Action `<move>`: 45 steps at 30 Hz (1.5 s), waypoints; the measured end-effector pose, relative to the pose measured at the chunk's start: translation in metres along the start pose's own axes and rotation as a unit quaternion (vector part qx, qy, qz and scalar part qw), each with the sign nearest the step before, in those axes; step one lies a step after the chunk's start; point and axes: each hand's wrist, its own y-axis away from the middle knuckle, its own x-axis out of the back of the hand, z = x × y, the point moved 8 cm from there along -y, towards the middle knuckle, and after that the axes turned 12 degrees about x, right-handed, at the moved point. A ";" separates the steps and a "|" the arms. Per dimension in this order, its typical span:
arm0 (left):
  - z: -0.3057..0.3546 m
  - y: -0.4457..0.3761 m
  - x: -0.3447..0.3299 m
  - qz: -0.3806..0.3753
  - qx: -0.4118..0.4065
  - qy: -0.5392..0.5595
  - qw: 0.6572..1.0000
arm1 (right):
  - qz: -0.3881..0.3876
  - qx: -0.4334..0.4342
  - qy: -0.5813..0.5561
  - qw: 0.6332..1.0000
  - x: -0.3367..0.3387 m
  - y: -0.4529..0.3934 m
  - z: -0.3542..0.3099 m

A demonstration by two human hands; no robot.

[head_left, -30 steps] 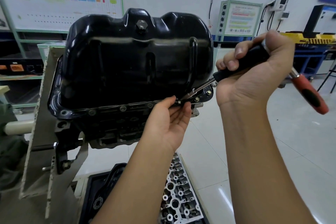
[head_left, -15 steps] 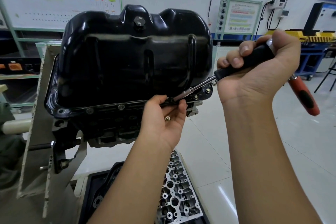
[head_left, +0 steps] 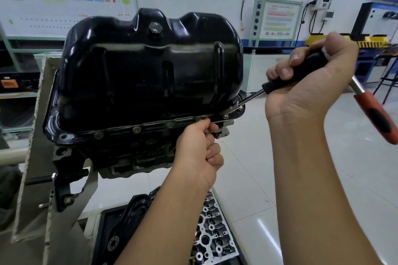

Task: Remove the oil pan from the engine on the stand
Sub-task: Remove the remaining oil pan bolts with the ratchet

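Note:
The black oil pan [head_left: 150,75] sits on top of the upturned engine [head_left: 133,153], which is clamped to the stand [head_left: 36,157]. Several bolts [head_left: 136,129] remain along the pan's front flange. My right hand [head_left: 312,84] grips a black-handled socket driver [head_left: 280,84]; its tip [head_left: 231,108] is on a bolt at the flange's right corner. A ratchet with a red handle [head_left: 374,114] sticks out of the same hand. My left hand [head_left: 198,153] is curled into a fist just under the flange, with its contents hidden.
A silver cylinder head [head_left: 215,232] and a black cover [head_left: 129,221] lie in a tray below the engine. White floor spreads to the right. Training boards, a yellow-topped bench [head_left: 374,42] and a stool stand along the back wall.
The driver tip moved right along the flange to the corner bolt. My left hand, which was open with a loose bolt in its palm, closed into a fist.

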 end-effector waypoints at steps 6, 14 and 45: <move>-0.002 -0.002 -0.001 -0.001 -0.001 -0.019 1.000 | -0.023 0.007 -0.010 1.000 -0.013 0.003 -0.006; 0.001 -0.002 -0.001 0.003 -0.031 -0.058 0.998 | -0.069 -0.004 0.017 0.997 -0.021 0.005 -0.004; 0.028 -0.009 -0.006 0.056 -0.280 -0.392 0.874 | -0.215 -0.014 0.018 0.976 -0.023 0.011 -0.007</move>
